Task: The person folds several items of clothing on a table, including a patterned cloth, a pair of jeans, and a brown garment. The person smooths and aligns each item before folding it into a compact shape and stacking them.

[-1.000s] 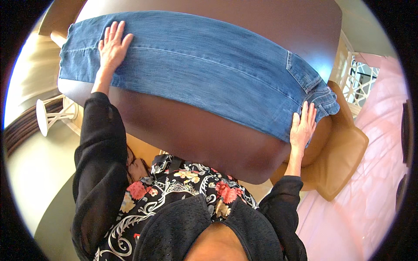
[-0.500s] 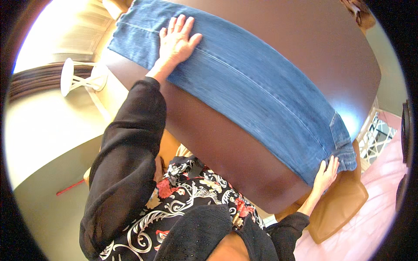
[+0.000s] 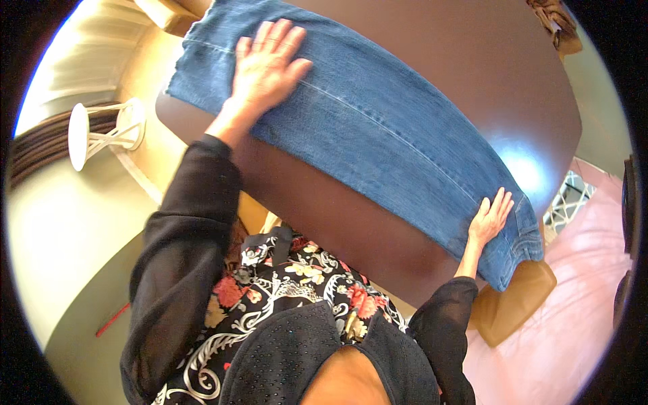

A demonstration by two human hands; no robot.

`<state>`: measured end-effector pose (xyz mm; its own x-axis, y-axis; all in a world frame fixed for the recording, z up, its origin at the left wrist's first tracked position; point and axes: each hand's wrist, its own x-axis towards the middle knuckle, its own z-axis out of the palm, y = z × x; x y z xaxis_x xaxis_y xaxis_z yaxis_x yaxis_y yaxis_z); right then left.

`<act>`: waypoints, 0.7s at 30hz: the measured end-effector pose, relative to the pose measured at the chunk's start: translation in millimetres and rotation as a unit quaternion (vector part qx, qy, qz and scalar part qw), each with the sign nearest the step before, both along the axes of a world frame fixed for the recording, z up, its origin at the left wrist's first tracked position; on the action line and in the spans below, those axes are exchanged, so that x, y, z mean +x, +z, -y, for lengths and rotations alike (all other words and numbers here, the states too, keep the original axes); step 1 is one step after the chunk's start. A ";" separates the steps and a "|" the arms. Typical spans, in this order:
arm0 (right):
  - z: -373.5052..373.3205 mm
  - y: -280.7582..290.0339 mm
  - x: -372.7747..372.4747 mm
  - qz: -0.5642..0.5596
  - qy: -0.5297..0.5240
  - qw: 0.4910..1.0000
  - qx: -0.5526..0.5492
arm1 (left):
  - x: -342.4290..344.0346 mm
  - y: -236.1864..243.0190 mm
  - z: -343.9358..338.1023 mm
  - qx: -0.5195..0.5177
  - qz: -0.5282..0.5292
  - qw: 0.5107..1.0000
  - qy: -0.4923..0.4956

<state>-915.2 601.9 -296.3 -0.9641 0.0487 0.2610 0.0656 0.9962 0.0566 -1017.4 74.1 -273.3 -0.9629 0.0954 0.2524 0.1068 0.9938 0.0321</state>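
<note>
A pair of blue jeans [image 3: 378, 128] lies folded lengthwise in a long band across a dark brown round table [image 3: 472, 74]. My left hand [image 3: 266, 64] rests flat on the leg end of the jeans at the upper left, fingers spread. My right hand [image 3: 491, 217] presses flat on the waist end at the right, near the table's edge, where the waistband hangs slightly over. Neither hand grips the cloth. Both forearms wear black sheer sleeves.
A white stool [image 3: 101, 131] stands on the floor at the left. A tan chair [image 3: 513, 307] sits under the table's right edge, beside a pink cloth [image 3: 580, 297]. A brown object [image 3: 553, 23] lies on the table's far right side.
The view has swung left and tilted. My left hand has stayed flat on the leg end, while my right hand has slid up onto the jeans near the waist.
</note>
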 end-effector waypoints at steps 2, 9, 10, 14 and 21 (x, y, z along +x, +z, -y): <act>1.1 -2.1 -2.4 -0.006 0.014 1.000 -0.010 | -8.8 -10.4 48.4 -0.028 -0.022 0.999 0.017; 6.2 0.1 -1.2 0.003 0.006 1.000 -0.030 | -33.6 -34.1 138.4 -0.026 -0.065 0.998 -0.005; 6.0 -0.6 -2.7 0.004 0.005 0.999 -0.032 | -36.2 -34.7 144.6 -0.013 -0.066 0.998 0.000; 7.0 -2.7 -7.6 0.009 0.007 1.000 -0.026 | -28.9 -31.8 160.0 -0.051 -0.046 0.988 0.139; 2.4 0.2 -3.9 0.002 0.025 1.000 -0.006 | 22.4 27.7 -15.5 0.077 0.100 0.991 -0.043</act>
